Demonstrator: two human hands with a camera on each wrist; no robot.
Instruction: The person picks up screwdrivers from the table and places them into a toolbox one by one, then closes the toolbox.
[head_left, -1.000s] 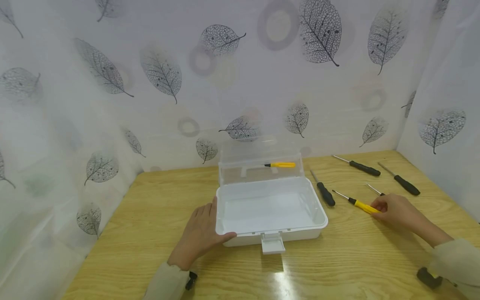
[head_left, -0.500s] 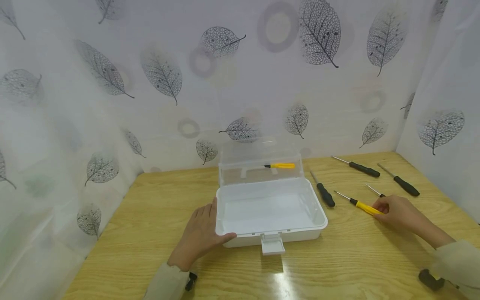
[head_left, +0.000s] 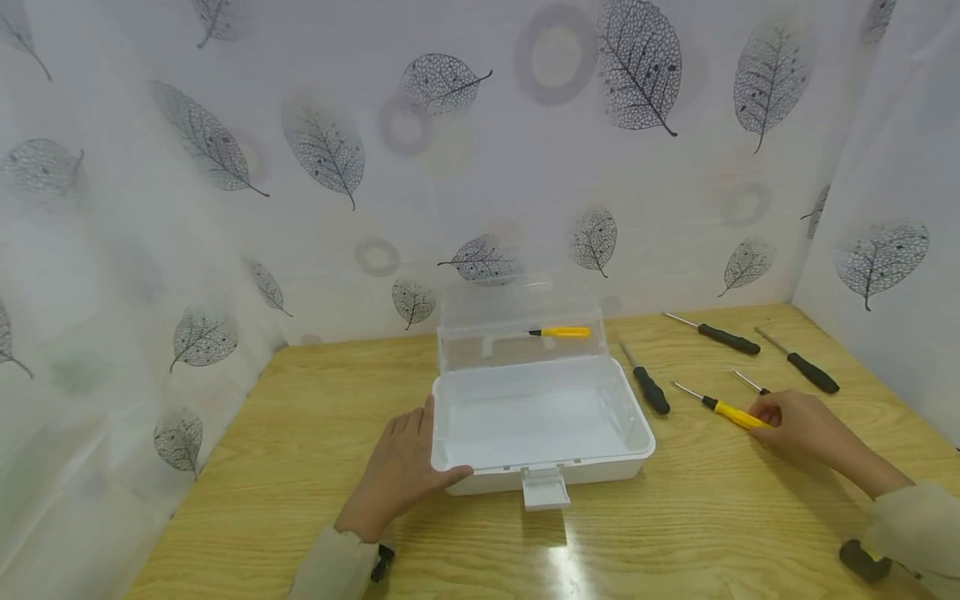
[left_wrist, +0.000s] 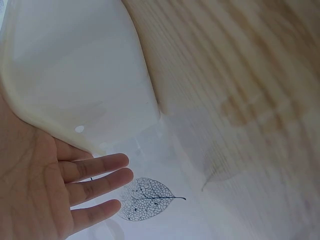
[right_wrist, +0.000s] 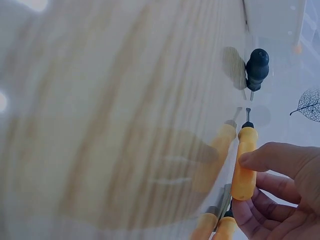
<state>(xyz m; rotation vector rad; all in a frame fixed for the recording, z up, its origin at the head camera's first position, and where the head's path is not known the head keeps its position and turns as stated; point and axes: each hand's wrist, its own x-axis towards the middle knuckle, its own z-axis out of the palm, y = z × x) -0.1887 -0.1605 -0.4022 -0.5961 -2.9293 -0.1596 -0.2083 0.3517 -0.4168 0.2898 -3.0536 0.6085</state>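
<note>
My left hand [head_left: 401,467] rests against the left side of a white plastic box [head_left: 547,471], its thumb at the front corner. The fingers [left_wrist: 95,169] look straight in the left wrist view. With thumb and fingers, my right hand [head_left: 798,425] pinches the handle end of a yellow-handled screwdriver [head_left: 731,412]. That screwdriver [right_wrist: 245,165] lies close to the tabletop, its tip pointing away. Just beyond the right hand, another screwdriver [head_left: 748,381] shows its shaft; its yellow handle [right_wrist: 225,229] appears in the right wrist view.
The box's clear lid [head_left: 517,346] stands raised at the back. Behind it lies a yellow-handled screwdriver [head_left: 564,332]. Black-handled screwdrivers lie beside the box [head_left: 651,390], farther back [head_left: 727,337] and far right [head_left: 812,372]. A latch [head_left: 546,490] juts from the front. Leaf-patterned curtains surround the wooden table.
My right hand has shifted slightly to the right with the yellow-handled screwdriver. The left hand and the box stay where they were.
</note>
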